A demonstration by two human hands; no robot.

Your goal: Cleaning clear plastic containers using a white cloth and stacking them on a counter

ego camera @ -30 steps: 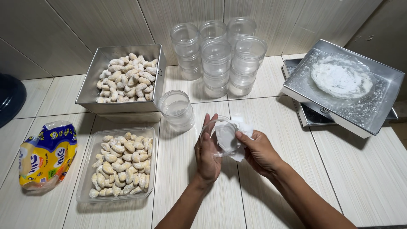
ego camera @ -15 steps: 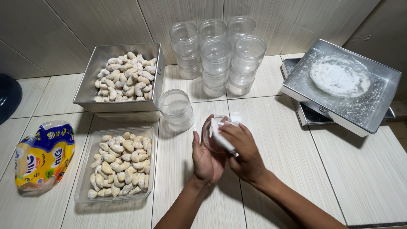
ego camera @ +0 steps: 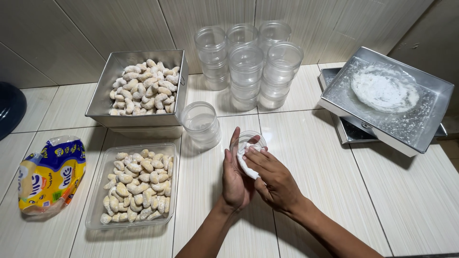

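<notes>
My left hand holds a small clear plastic lid upright over the tiled counter. My right hand presses a white cloth against the lid's face. An open clear jar stands just left of the hands. Pale crescent cookies fill a clear plastic tray at the near left and a metal pan behind it.
Stacks of clear jars stand at the back wall. A metal tray with white powder rests on another pan at the right. A yellow and blue plastic bag lies at the far left, a dark round object behind it.
The hands have come closer together. The cloth, loose and spread around the lid a second ago, is now bunched under my right fingers against the lid.
</notes>
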